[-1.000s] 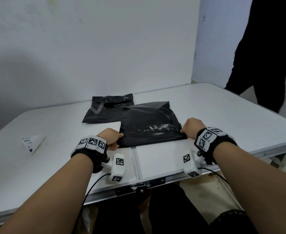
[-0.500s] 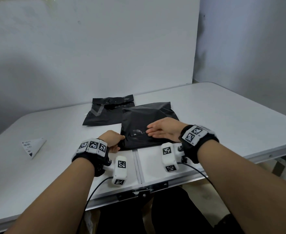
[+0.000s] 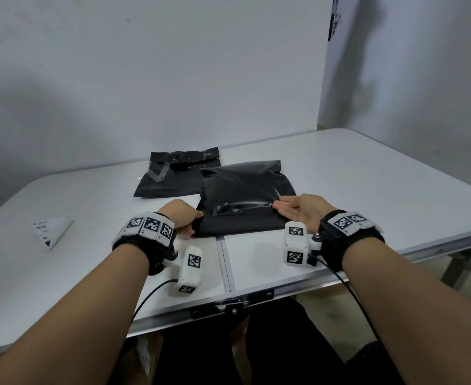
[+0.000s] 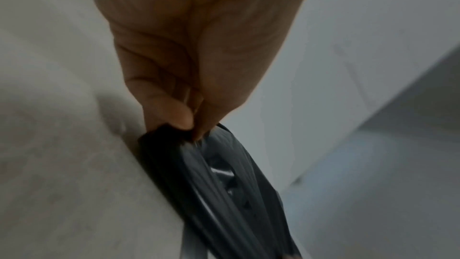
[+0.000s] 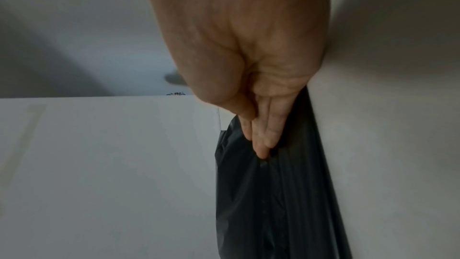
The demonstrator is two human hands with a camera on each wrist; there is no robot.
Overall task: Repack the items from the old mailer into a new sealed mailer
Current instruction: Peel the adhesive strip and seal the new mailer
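A full black new mailer [image 3: 245, 190] lies at the middle of the white table [image 3: 367, 176], its flap folded over along the near edge. My left hand [image 3: 196, 220] pinches its near left corner, thumb against fingers [image 4: 184, 119] on the black film [image 4: 224, 184]. My right hand [image 3: 281, 207] stands on edge at the flap's right end. Its fingers [image 5: 261, 141] are straight and together and touch the black mailer [image 5: 273, 204]. The flat, torn old mailer [image 3: 173, 176] lies just behind and to the left, partly under the new one.
A folded white paper label [image 3: 51, 227] lies at the left of the table. A seam with a metal latch [image 3: 228, 304] runs through the table's near edge between my hands. A pale wall stands close behind the table.
My right hand slid from the flap's right end to its middle and back to the right end, now turned on edge. My left hand kept its pinch. A person in black left the back right.
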